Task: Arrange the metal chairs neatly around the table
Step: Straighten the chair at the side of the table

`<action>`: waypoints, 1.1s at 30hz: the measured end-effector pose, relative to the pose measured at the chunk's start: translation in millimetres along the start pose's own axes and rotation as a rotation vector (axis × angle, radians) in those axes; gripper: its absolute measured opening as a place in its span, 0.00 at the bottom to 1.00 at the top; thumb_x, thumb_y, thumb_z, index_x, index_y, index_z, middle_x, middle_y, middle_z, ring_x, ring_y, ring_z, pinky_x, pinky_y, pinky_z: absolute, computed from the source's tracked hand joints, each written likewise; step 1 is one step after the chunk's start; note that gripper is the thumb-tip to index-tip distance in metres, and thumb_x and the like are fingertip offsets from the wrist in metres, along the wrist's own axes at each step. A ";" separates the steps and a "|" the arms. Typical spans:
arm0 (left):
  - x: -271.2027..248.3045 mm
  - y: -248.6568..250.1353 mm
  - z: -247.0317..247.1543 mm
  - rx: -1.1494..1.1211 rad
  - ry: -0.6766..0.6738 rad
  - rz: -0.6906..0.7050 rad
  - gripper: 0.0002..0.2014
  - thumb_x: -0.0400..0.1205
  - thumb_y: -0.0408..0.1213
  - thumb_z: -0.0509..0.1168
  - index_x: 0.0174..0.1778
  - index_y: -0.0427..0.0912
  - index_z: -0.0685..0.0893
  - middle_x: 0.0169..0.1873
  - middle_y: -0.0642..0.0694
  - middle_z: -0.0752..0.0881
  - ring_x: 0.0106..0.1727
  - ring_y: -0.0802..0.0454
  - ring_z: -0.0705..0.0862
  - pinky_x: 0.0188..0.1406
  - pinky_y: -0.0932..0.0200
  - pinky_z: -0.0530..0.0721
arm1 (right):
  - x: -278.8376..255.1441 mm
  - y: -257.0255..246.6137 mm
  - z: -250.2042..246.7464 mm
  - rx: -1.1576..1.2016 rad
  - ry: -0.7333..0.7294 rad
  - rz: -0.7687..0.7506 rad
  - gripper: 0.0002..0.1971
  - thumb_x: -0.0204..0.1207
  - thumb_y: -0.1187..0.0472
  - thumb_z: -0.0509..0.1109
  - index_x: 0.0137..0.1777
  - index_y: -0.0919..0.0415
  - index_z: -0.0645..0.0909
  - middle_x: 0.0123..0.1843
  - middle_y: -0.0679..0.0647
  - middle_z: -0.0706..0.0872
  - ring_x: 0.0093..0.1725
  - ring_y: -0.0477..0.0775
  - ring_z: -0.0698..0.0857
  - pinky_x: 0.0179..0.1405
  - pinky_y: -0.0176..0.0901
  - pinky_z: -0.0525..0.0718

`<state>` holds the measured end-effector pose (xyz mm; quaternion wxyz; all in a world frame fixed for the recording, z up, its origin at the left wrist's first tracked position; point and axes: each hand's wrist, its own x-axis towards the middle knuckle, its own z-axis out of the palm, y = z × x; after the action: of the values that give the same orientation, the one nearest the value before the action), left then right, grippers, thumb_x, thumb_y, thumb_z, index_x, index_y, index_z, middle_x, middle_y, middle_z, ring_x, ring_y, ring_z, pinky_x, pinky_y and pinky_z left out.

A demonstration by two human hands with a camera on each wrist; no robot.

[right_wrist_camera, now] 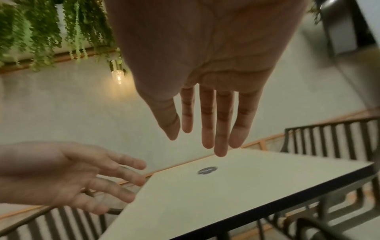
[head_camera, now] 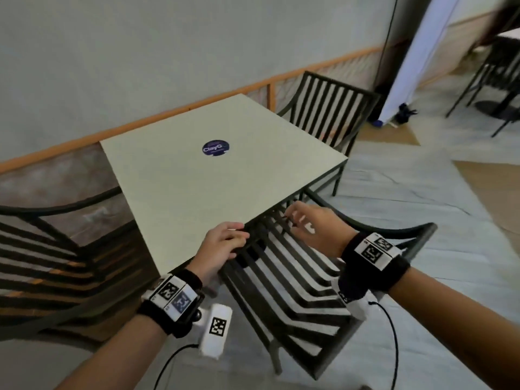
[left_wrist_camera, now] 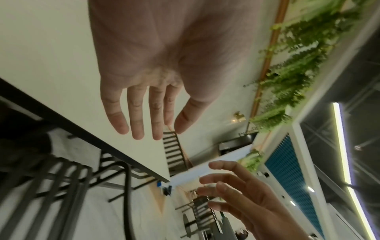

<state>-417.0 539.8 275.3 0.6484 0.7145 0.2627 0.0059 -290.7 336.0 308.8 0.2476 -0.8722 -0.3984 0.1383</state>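
Observation:
A square beige table [head_camera: 197, 178] with a blue round sticker stands by the wall. Three dark slatted metal chairs surround it: one at the left [head_camera: 42, 263], one at the far right side [head_camera: 329, 108], and a near one [head_camera: 295, 291] with its seat partly under the table's near edge. My left hand [head_camera: 225, 243] hovers at that edge above the near chair's slats. My right hand [head_camera: 312, 223] hovers over the same seat a little to the right. The wrist views show the left hand [left_wrist_camera: 144, 113] and the right hand [right_wrist_camera: 205, 129] with straight fingers, holding nothing.
A grey wall with a wooden rail [head_camera: 168, 114] runs behind the table. A white panel [head_camera: 416, 52] stands at the back right, with another table and dark chairs [head_camera: 501, 80] beyond it. Grey sheeting covers the floor [head_camera: 422, 192] to the right.

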 end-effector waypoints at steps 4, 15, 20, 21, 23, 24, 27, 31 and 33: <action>32.9 57.8 94.9 0.106 -0.086 0.117 0.14 0.80 0.34 0.66 0.62 0.46 0.81 0.56 0.50 0.89 0.59 0.54 0.85 0.59 0.52 0.82 | -16.0 99.1 -86.2 -0.134 0.034 0.060 0.14 0.77 0.58 0.67 0.62 0.56 0.74 0.54 0.57 0.85 0.52 0.59 0.83 0.52 0.53 0.83; 164.6 150.3 308.7 0.246 -0.088 0.251 0.15 0.78 0.33 0.67 0.61 0.43 0.81 0.55 0.43 0.89 0.50 0.51 0.84 0.42 0.63 0.76 | 28.8 329.7 -267.4 -0.424 -0.071 0.153 0.15 0.77 0.58 0.66 0.64 0.54 0.73 0.63 0.61 0.82 0.60 0.64 0.81 0.58 0.55 0.79; 267.6 168.9 376.0 0.242 -0.032 0.240 0.14 0.79 0.31 0.65 0.61 0.41 0.81 0.55 0.41 0.88 0.45 0.53 0.82 0.36 0.67 0.75 | 109.9 412.6 -287.6 -0.499 -0.183 0.132 0.15 0.78 0.57 0.65 0.65 0.54 0.73 0.64 0.60 0.81 0.61 0.64 0.81 0.57 0.55 0.79; 290.5 169.1 387.5 0.238 -0.030 0.226 0.14 0.79 0.31 0.64 0.61 0.41 0.81 0.55 0.40 0.88 0.47 0.52 0.82 0.35 0.67 0.75 | 129.2 428.8 -289.3 -0.512 -0.206 0.122 0.15 0.78 0.56 0.65 0.65 0.54 0.74 0.64 0.60 0.81 0.61 0.64 0.81 0.57 0.55 0.79; 338.1 167.2 408.8 0.225 -0.050 0.193 0.14 0.79 0.30 0.64 0.61 0.39 0.81 0.56 0.39 0.88 0.51 0.50 0.83 0.37 0.67 0.76 | 169.6 460.9 -292.1 -0.529 -0.247 0.101 0.15 0.78 0.55 0.65 0.64 0.53 0.74 0.63 0.60 0.81 0.59 0.64 0.81 0.56 0.55 0.80; 361.7 166.5 418.6 0.222 -0.057 0.173 0.14 0.79 0.30 0.64 0.61 0.38 0.81 0.56 0.39 0.88 0.53 0.50 0.84 0.40 0.67 0.77 | 189.9 476.5 -294.2 -0.539 -0.270 0.096 0.15 0.78 0.54 0.66 0.64 0.53 0.74 0.63 0.60 0.81 0.59 0.64 0.81 0.56 0.55 0.80; 424.4 162.1 445.3 0.213 -0.050 0.090 0.16 0.78 0.30 0.65 0.63 0.37 0.80 0.58 0.39 0.88 0.59 0.47 0.84 0.51 0.58 0.81 | 248.1 522.7 -298.9 -0.562 -0.334 0.079 0.15 0.78 0.54 0.66 0.64 0.54 0.75 0.62 0.60 0.81 0.59 0.64 0.81 0.56 0.54 0.80; 494.8 156.9 472.6 0.213 0.002 -0.009 0.17 0.79 0.30 0.64 0.65 0.38 0.79 0.60 0.38 0.86 0.62 0.45 0.84 0.62 0.54 0.81 | 319.1 575.7 -299.7 -0.566 -0.363 0.056 0.14 0.78 0.55 0.66 0.63 0.54 0.76 0.62 0.61 0.82 0.59 0.64 0.81 0.56 0.55 0.81; 526.2 151.0 481.0 0.242 0.018 -0.054 0.16 0.80 0.31 0.64 0.64 0.38 0.79 0.60 0.38 0.85 0.62 0.44 0.84 0.58 0.58 0.79 | 353.4 601.6 -294.0 -0.546 -0.378 0.058 0.13 0.77 0.54 0.66 0.61 0.53 0.76 0.60 0.60 0.83 0.58 0.64 0.82 0.55 0.54 0.82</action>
<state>260.0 293.9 164.3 0.5549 0.7801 0.2866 -0.0369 442.8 174.5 213.8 -0.0775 -0.8762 -0.4348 0.1930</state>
